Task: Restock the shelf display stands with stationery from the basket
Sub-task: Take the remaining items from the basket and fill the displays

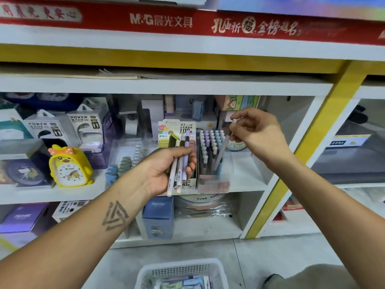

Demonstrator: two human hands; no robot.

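We hold a small bundle of mechanical pencils point(180, 163) in our left hand point(166, 170), fingers curled round the barrels and clamped on them, while our right hand point(256, 130) pinches a single pale mechanical pencil point(224, 146) near its cap end between thumb and fingertips point(234, 118). That single pencil hangs below the fingers with its long axis close to vertical, slightly slanted, cap end up at the fingertips and the writing end pointing down into the pencil display stand point(210, 157), among the rows of pastel caps already standing there. The bundle in the left palm also runs roughly upright, upper ends above the curled fingers and lower ends sticking out beneath the heel of the hand, just in front of the lead refill box point(177, 130). The main risk, as we judge it, is the tip missing a free slot and landing on a neighbouring cap, which could knock standing pencils askew; the light pinch so high on the barrel lets the lower end swing. The left grip could also loosen while our attention sits on the right, letting a barrel slide out downward toward the floor. The white basket point(145, 274) sits well below both hands.
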